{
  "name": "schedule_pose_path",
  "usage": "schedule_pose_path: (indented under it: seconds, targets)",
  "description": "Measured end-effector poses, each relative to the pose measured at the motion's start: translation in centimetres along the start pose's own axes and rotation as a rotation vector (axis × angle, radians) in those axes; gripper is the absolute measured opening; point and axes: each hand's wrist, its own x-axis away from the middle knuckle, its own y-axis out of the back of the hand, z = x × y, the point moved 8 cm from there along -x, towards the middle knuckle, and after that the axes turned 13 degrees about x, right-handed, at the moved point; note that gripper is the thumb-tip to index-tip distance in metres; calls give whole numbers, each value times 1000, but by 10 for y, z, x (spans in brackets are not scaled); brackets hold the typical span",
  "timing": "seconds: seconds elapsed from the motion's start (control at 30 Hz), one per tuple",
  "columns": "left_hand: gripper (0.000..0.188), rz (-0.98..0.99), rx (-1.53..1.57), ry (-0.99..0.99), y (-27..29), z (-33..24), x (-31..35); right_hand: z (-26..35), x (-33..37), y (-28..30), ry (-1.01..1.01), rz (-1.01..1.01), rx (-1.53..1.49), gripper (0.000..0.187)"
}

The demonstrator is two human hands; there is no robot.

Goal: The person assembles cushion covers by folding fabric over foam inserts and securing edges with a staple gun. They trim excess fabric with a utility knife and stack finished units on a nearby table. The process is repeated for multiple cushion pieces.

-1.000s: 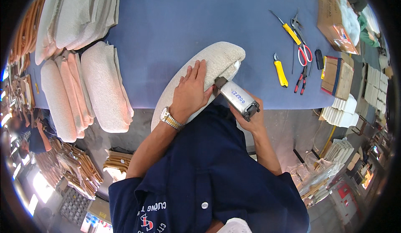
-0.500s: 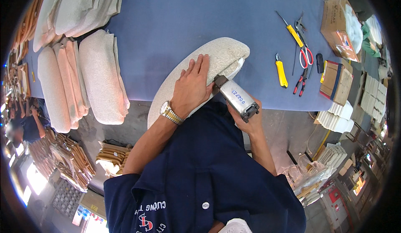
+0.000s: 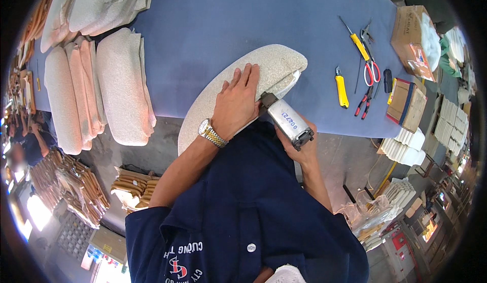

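A curved beige upholstered cushion [image 3: 274, 62] lies at the near edge of the blue-topped table, its near left end reaching past the edge toward me. My left hand [image 3: 236, 100] rests flat on its fabric, fingers stretched out and close together. In my right hand [image 3: 303, 146] is a silver pneumatic staple gun [image 3: 288, 119], gripped from below. The gun's dark nose meets the cushion's near edge, just right of my left hand. A pale strip of folded fabric or lining [image 3: 289, 82] shows along that edge. Most of my right fingers are hidden behind the gun.
Upholstered pieces [image 3: 124, 87] stand stacked on the left. At right on the blue table [image 3: 213, 19] lie a yellow-handled screwdriver [image 3: 357, 44], red-handled scissors [image 3: 373, 70], a yellow cutter [image 3: 342, 87] and red-black pliers [image 3: 362, 104]. Cardboard boxes [image 3: 407, 34] sit at the right edge. Another person [image 3: 33, 143] is far left.
The cushion and both hands look nearly the same. My left hand has shifted very slightly right with the cushion's far tip; the surroundings have shifted a little in view.
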Motion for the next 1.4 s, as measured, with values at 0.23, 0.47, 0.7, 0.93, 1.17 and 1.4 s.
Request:
schedule_pose_path:
  seconds: [0.23, 0.47, 0.7, 0.93, 1.17, 1.4]
  targets:
    - [84, 4, -35, 6, -3, -1, -3, 1, -4, -1, -43, 65, -24, 36]
    - [94, 192, 53, -32, -1, -3, -6, -9, 0, -14, -22, -24, -69, 40]
    - [102, 229, 312, 2, 4, 41, 19, 1, -2, -16, 40, -107, -91, 37]
    - [83, -46, -10, -49, 8, 20, 32, 10, 5, -16, -45, -128, -111, 31]
    - [85, -38, 26, -27, 8, 19, 35, 14, 9, -12, 23, -24, -96, 31]
    - [87, -31, 5, 24, 3, 18, 32, 0, 9, -21, -45, -72, -38, 40]
